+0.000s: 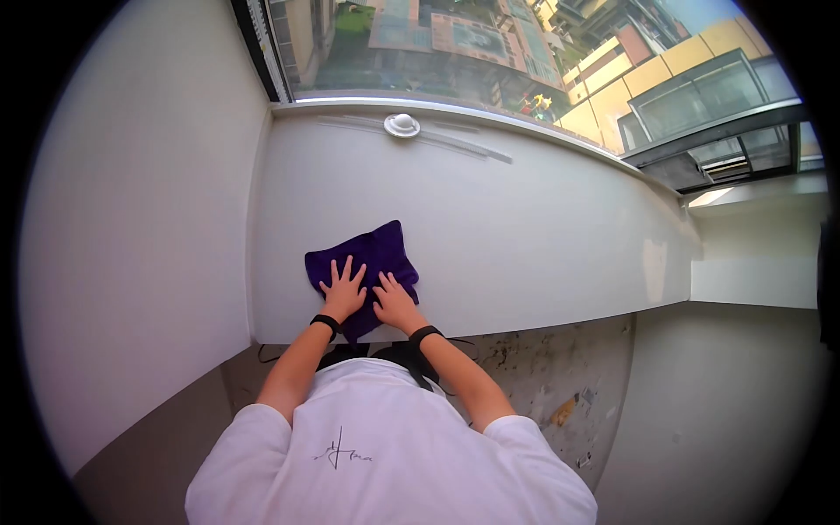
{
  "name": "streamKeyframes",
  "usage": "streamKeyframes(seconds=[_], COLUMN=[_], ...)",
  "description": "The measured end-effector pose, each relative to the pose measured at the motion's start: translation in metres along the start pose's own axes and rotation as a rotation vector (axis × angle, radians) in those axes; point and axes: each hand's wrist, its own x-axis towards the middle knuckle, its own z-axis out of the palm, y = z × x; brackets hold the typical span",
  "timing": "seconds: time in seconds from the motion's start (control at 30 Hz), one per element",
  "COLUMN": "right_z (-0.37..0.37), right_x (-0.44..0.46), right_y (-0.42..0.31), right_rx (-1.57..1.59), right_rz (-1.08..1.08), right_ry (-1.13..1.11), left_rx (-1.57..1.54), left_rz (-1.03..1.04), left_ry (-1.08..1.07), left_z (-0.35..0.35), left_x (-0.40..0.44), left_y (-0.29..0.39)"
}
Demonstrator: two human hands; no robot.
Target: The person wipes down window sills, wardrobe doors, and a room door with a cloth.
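- fingers spread wide, palms down: left hand (345, 293) and right hand (396, 304)
- under both: dark purple fabric cloth (374, 252), probably light, soft, easily creased; best pinched at the far corner, ahead of the hands
- well beyond: white domed disc (402, 126) on smooth white ledge (542, 214)

Pale left wall (149, 201), daylit window (472, 66) onto yellow building (608, 96), stained floor (542, 376).

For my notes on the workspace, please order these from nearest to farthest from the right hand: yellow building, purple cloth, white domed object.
From the right hand:
1. Purple cloth: directly beneath it, touching.
2. White domed object: ahead, near the window.
3. Yellow building: outside, ahead and to the right.
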Motion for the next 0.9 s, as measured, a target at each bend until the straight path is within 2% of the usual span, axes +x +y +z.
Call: streamKeyframes(seconds=[0.1,0.2,0.33,0.47,0.53,0.73,0.8,0.87,0.9], right_z=[0.015,0.008,-0.014,-0.008,-0.002,0.011,0.015,0.014,0.010], right_x=[-0.039,-0.067,-0.084,-0.081,-0.076,-0.046,-0.040,-0.033,-0.031], right_y=[-0.014,-0.008,-0.002,0.001,-0.004,-0.016,-0.013,-0.007,-0.003], right_rx=[0.045,0.159,-0.049,-0.134,-0.205,-0.182,-0.139,0.302,0.339], right_rz=[-0.106,-0.087,0.178,0.310,0.455,0.358,0.344,0.498,0.517], right_ry=[-0.055,-0.015,0.218,0.243,0.259,0.224,0.287,0.301,0.368], left_rx=[-0.021,-0.079,-0.122,-0.129,-0.139,-0.140,-0.149,-0.159,-0.163], left_rz=[-0.040,-0.063,-0.100,-0.163,-0.168,-0.150,-0.135,-0.131,-0.128], left_ry=[-0.089,-0.120,-0.181,-0.180,-0.169,-0.166,-0.179,-0.163,-0.180], left_z=[0.009,0.008,-0.002,-0.008,-0.010,-0.011,-0.009,-0.009,-0.010], left_x=[-0.042,-0.065,-0.061,-0.046,-0.043,-0.042,-0.042,-0.040,-0.038], left_y=[-0.017,-0.039,-0.035,-0.022,-0.022,-0.028,-0.032,-0.036,-0.037])
